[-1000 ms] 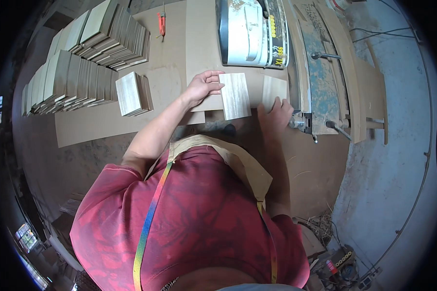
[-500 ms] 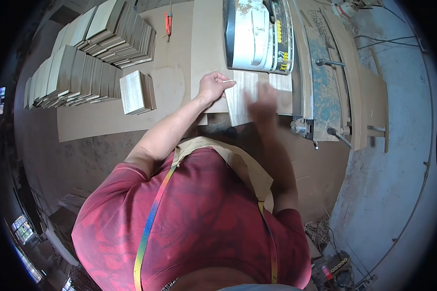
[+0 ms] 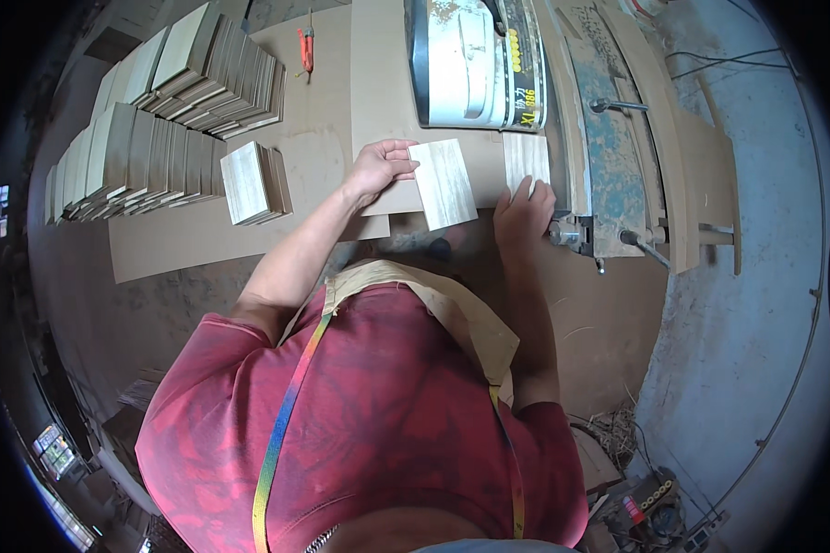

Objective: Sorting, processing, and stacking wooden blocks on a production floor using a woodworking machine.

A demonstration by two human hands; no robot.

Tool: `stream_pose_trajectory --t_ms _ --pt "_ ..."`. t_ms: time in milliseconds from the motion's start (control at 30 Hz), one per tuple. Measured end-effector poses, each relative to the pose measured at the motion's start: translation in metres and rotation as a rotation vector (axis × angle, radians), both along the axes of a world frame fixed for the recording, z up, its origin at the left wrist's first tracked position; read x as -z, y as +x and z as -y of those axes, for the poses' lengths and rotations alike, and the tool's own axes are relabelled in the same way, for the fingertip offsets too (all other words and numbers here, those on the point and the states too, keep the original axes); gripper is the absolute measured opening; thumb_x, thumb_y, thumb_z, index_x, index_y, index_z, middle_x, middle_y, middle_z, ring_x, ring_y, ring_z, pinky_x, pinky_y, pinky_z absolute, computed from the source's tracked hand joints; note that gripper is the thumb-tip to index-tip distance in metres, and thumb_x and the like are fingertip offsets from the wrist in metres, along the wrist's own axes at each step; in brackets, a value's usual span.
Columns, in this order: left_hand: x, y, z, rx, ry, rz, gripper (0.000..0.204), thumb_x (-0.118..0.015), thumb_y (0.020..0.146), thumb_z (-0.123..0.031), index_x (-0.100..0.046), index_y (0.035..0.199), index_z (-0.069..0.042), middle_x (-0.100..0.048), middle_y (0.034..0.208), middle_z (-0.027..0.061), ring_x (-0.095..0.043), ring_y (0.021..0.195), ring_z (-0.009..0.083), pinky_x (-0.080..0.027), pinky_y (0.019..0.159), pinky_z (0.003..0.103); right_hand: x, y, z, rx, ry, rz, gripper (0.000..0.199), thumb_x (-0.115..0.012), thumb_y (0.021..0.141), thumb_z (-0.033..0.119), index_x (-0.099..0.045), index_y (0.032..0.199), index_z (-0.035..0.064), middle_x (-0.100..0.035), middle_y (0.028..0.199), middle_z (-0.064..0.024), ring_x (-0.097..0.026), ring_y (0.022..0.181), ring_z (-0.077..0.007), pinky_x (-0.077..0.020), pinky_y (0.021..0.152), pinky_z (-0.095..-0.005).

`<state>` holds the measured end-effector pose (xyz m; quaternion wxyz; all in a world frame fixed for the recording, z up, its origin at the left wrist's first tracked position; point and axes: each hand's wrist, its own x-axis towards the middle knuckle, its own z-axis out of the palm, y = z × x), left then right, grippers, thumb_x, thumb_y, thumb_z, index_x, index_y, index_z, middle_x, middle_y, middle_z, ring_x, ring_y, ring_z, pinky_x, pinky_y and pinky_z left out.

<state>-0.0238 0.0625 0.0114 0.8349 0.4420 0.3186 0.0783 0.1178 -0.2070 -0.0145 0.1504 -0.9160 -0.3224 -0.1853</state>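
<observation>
A pale, grained wooden board (image 3: 444, 184) is held by its left edge in my left hand (image 3: 383, 171), fingers closed on it above the work surface. Over to the right, a second light wooden board (image 3: 526, 155) lies flat below a white container. My right hand (image 3: 524, 214) rests at that board's near end, fingertips touching it; the fingers are stretched forward and somewhat apart. Left of my left hand stands a small stack of similar boards (image 3: 249, 184).
Two long rows of wooden boards (image 3: 148, 152) stand at the far left. An orange-handled tool (image 3: 305, 51) lies behind. The white container (image 3: 470, 69) stands at the back. A blue-grey metal machine (image 3: 609, 147) with clamps borders the right side, beside brown sheeting (image 3: 378, 101).
My left hand has drawn its board left and away from the other one. My right hand has left that board and moved down and right onto the flat board.
</observation>
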Motion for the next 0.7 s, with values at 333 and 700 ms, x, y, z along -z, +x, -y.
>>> stream_pose_trajectory --t_ms 333,700 --pt "-0.003 0.032 0.015 0.024 0.269 -0.282 0.021 -0.078 0.099 0.003 -0.066 0.116 0.008 -0.071 0.092 0.0115 -0.072 0.074 0.0165 -0.065 0.07 0.024 0.007 0.012 -0.063 -0.261 0.209 -0.053 0.052 -0.082 0.088 0.027 -0.068 0.13 -0.0009 -0.065 0.124 -0.0229 -0.062 0.114 -0.0413 -0.0555 0.095 -0.0498" --pt "0.004 0.004 0.0 -0.055 0.213 -0.206 0.022 -0.081 0.099 -0.003 -0.067 0.11 0.009 -0.07 0.087 0.0105 -0.066 0.06 0.0132 -0.061 0.056 0.024 -0.009 -0.03 0.009 -0.114 0.082 -0.067 0.059 -0.086 0.084 0.03 -0.068 0.133 0.0023 -0.061 0.131 -0.023 -0.06 0.115 -0.0444 -0.0538 0.096 -0.0509"
